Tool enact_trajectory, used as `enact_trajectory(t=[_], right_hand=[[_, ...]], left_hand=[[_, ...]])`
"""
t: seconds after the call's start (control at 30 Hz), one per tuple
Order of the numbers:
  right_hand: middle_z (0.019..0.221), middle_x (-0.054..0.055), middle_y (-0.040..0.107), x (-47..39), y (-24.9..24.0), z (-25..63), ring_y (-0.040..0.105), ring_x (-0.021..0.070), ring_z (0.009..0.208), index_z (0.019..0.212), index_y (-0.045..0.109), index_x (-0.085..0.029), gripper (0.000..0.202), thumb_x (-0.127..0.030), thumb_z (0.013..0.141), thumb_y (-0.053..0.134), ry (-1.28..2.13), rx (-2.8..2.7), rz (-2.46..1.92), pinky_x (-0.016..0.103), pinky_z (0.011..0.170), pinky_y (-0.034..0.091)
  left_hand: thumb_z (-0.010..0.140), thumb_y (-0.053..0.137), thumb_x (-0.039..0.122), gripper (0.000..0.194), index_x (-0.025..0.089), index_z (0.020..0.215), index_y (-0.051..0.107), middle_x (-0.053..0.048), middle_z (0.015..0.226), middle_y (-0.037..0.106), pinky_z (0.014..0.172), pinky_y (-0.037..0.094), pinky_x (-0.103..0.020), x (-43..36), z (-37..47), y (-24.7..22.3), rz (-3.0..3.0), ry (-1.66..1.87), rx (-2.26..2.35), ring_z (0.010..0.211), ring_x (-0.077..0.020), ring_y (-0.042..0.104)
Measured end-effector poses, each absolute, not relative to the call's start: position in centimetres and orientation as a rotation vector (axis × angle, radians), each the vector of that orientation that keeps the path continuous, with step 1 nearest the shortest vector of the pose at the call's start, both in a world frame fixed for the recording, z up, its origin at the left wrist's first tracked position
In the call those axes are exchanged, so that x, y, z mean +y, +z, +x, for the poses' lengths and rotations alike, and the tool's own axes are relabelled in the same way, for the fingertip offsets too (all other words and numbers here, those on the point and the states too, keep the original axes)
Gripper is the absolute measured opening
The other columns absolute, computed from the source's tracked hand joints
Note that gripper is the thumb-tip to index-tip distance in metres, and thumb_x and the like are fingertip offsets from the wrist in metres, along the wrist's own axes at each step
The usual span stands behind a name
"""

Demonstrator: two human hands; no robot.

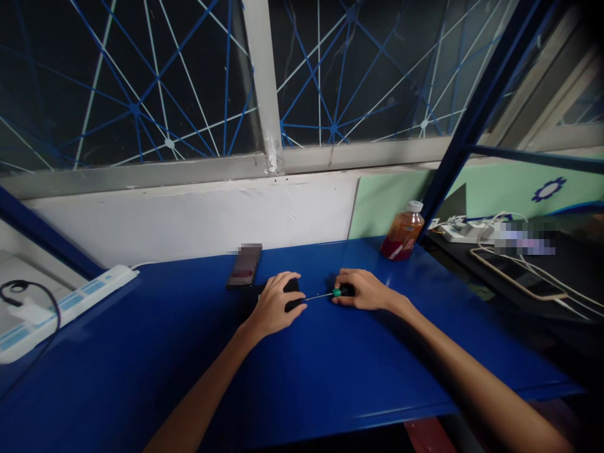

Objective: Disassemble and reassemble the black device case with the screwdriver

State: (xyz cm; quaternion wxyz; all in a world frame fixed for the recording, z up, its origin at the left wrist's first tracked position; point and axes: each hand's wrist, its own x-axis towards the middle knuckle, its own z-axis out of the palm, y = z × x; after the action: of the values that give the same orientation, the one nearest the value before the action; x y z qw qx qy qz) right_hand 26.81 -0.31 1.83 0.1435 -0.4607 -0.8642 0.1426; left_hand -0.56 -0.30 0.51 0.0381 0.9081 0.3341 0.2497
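My right hand (365, 289) is closed round the handle of a screwdriver (336, 292), green at its front end and black behind. Its thin metal shaft points left. My left hand (278, 302) grips a small black object (292, 296) on the blue table (321, 365); the fingers cover much of it, and its kind cannot be made out. The screwdriver's tip reaches the right side of this object, by my left fingertips. Just beyond my left hand lies a dark phone (244, 267), flat on the table.
A bottle (402, 233) of reddish drink with a white cap stands at the back right. Along the left edge runs a white power strip (70, 308) with a black cable. Beyond the blue post (453, 151), another phone (519, 274) and white cables lie on a dark surface.
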Motion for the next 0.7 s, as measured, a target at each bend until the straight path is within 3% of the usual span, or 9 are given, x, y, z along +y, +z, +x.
enact_trajectory(t=[0.2,0.5,0.6,0.7], right_hand=[[0.084,0.002,0.059,-0.4,2.2,26.8,0.051,0.0129,0.067,0.085,0.063,-0.020,0.020,-0.038,0.078,0.067,0.408,-2.486,-1.329,0.024,0.060,0.033],[0.080,0.002,0.060,-0.4,3.2,27.6,0.052,0.0131,0.066,0.082,0.065,-0.019,0.020,-0.037,0.078,0.067,0.450,-2.435,-1.305,0.025,0.061,0.034],[0.078,0.003,0.060,-0.3,3.9,28.5,0.051,0.0134,0.066,0.082,0.065,-0.018,0.019,-0.036,0.077,0.066,0.428,-2.382,-1.285,0.026,0.061,0.035],[0.077,0.003,0.060,-0.1,4.3,29.3,0.049,0.0132,0.064,0.079,0.064,-0.017,0.021,-0.038,0.078,0.065,0.408,-2.332,-1.296,0.026,0.060,0.034]], left_hand=[[0.084,0.062,0.029,0.012,0.026,0.088,0.073,-0.006,0.125,0.056,0.095,0.041,-0.052,-0.6,-0.1,0.2,2.724,0.824,1.099,0.119,-0.0293,0.048],[0.086,0.061,0.026,0.011,0.023,0.081,0.071,-0.005,0.112,0.062,0.091,0.043,-0.044,-0.9,1.0,0.1,2.573,1.031,1.156,0.109,-0.0245,0.055],[0.087,0.061,0.028,0.011,0.024,0.093,0.069,-0.005,0.111,0.063,0.091,0.043,-0.044,-1.2,1.8,0.1,2.536,1.094,1.170,0.108,-0.0240,0.055],[0.086,0.062,0.031,0.025,0.026,0.111,0.064,-0.005,0.116,0.061,0.094,0.041,-0.046,-1.4,2.1,0.1,2.572,1.026,1.214,0.113,-0.0257,0.052]])
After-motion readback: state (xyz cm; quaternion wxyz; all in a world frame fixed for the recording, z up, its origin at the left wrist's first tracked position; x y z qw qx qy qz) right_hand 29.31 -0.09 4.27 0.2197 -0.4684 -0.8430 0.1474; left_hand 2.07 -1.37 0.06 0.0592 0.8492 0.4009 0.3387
